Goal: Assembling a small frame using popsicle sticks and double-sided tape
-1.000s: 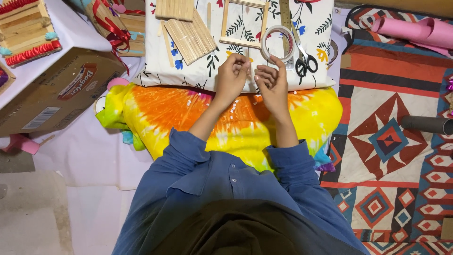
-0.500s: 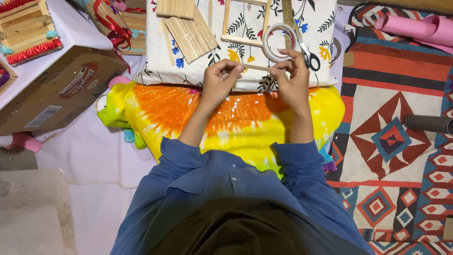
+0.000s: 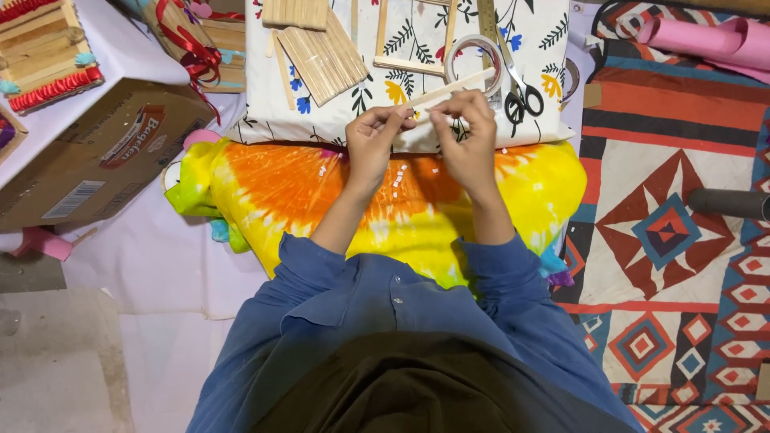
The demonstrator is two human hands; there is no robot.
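Observation:
Both my hands hold one thin wooden craft stick (image 3: 469,81) above a white floral cloth (image 3: 553,48). My left hand (image 3: 375,144) pinches its near end, and my right hand (image 3: 469,136) grips it just beside, fingers curled. The stick slants up to the right over a roll of clear tape (image 3: 475,58). A glued wooden stick frame (image 3: 383,36) lies behind my hands. A panel of sticks side by side (image 3: 321,56) lies to the left of the frame. Black-handled scissors (image 3: 523,98) rest right of the tape.
A tie-dyed orange and yellow cushion (image 3: 289,192) sits in front of me. A cardboard box (image 3: 96,152) is at left, with stick-built crafts (image 3: 44,48) and red ribbon (image 3: 192,48) beyond. A patterned rug (image 3: 674,232) with a pink paper roll (image 3: 706,40) lies at right.
My hands have come closer together on the stick. The right hand slid in from the tape roll toward the left hand. The view has shifted slightly.

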